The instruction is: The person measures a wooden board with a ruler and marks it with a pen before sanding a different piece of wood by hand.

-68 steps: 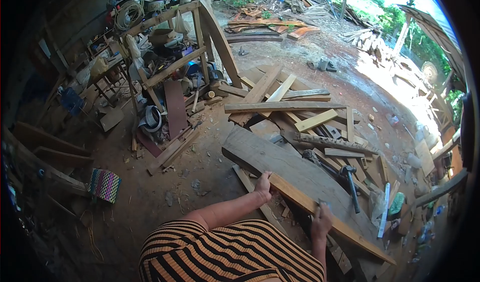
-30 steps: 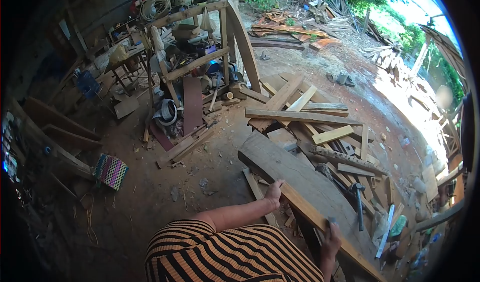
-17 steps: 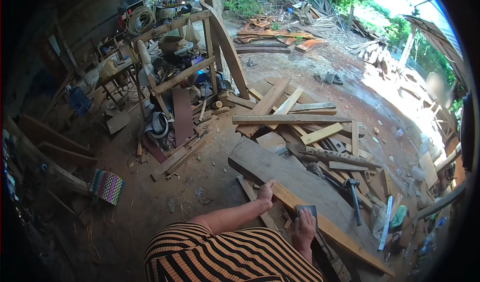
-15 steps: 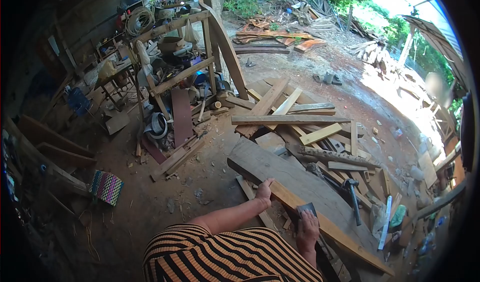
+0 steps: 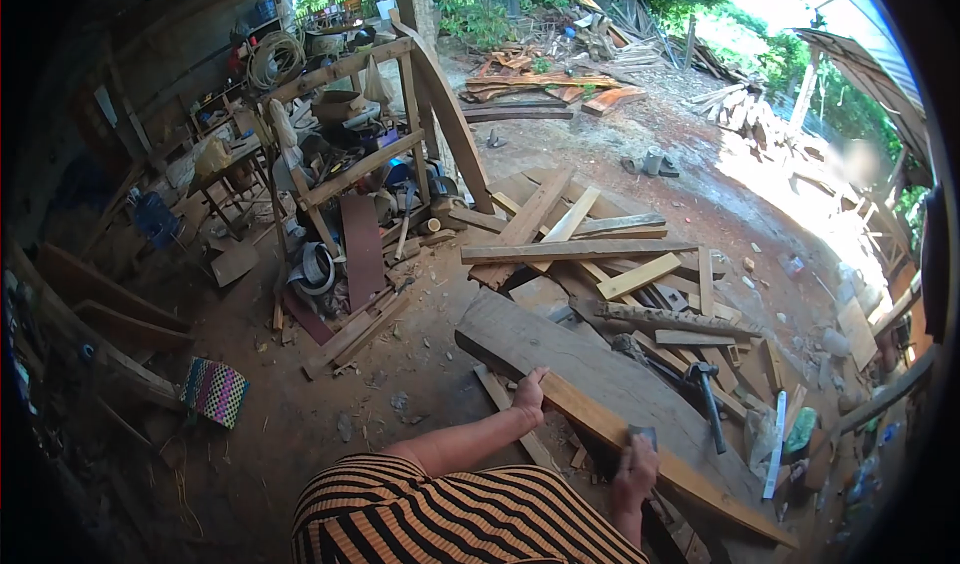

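Note:
A long light-brown wooden strip lies along the near edge of a wide, weathered grey plank. My left hand is closed round the strip near its far end. Farther down the strip, my right hand presses a small dark piece of sandpaper against the wood, fingers together on it. The underside of the strip by my left fingers is hidden. On the plank's right side rests a hammer with a dark handle.
Several loose boards are heaped beyond the plank. To the right lie a white ruler-like strip and a green plastic bottle. A wooden frame with clutter stands at the left, and a woven basket sits on the dirt floor.
My right hand has slid with the sandpaper along the strip, toward the right and slightly down. My left hand keeps its place on the wood. The view has shifted slightly.

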